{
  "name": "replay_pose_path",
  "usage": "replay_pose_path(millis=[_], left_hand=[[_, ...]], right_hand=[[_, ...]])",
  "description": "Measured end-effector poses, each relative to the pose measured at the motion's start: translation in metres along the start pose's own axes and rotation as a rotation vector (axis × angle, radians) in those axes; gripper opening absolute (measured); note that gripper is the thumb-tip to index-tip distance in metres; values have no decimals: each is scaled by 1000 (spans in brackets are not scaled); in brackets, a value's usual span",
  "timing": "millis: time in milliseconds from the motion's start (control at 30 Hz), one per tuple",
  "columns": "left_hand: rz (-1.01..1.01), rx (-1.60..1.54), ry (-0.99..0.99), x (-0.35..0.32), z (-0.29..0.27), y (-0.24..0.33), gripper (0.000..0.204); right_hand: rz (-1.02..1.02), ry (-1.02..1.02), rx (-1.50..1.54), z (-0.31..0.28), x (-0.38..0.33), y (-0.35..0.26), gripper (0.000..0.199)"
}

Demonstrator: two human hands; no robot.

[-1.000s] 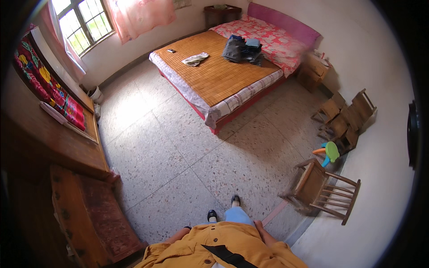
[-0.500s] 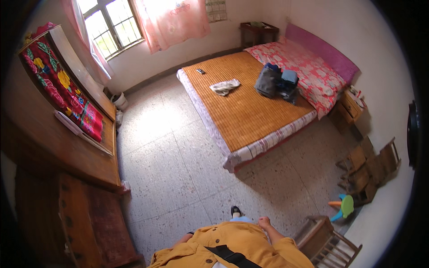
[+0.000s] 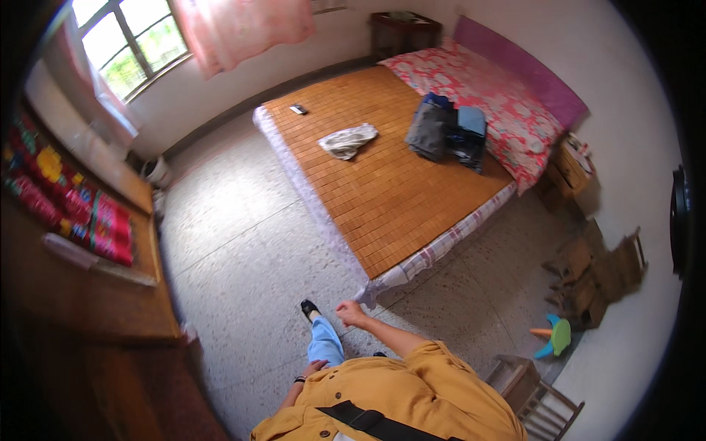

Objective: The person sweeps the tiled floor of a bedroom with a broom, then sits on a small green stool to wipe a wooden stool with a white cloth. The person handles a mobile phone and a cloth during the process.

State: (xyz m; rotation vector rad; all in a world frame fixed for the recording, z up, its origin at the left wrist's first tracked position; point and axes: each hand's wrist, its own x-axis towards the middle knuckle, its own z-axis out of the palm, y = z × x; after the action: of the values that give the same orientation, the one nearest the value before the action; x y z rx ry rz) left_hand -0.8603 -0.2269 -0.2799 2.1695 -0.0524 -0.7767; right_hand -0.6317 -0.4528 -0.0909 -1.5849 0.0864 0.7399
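Note:
I stand near the foot of a bed, one leg in light blue trousers stepping forward. My right hand (image 3: 351, 314) swings in front of me by the bed's near corner, its fingers curled, with nothing visible in it. Low against my thigh is my left hand (image 3: 315, 367), a dark band at the wrist, fingers loosely stretched out and holding nothing I can see. Neither hand touches the bed. On its brown bamboo mat (image 3: 382, 213) lie a crumpled light cloth (image 3: 348, 141), a pile of folded dark clothes (image 3: 432, 131) and a small dark remote-like object (image 3: 298, 109).
A wooden cabinet (image 3: 110, 294) with a floral red cloth (image 3: 110, 226) stands on the left. Folding wooden chairs (image 3: 599, 268), a green and blue child's stool (image 3: 560, 336) and a slatted wooden chair (image 3: 526, 386) line the right wall. A nightstand (image 3: 570, 173) flanks the bed.
I have stepped closer to the bed. My right hand has swung forward and left, and my left hand has come more into view by my thigh. The things on the bed have not moved.

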Motion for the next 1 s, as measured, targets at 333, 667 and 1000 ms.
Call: replay_pose_path(millis=[333,667,1000], left_hand=[[-250,-191,-133,80,-258,43,53],[-255,-211,-153,127,-319,7,48],[-237,-342,-53,203,-408,40,42]], right_hand=[[516,592,42,-78,116,42,13],[523,588,-15,-70,186,-44,12],[1,685,-704,-117,404,-136,15]])
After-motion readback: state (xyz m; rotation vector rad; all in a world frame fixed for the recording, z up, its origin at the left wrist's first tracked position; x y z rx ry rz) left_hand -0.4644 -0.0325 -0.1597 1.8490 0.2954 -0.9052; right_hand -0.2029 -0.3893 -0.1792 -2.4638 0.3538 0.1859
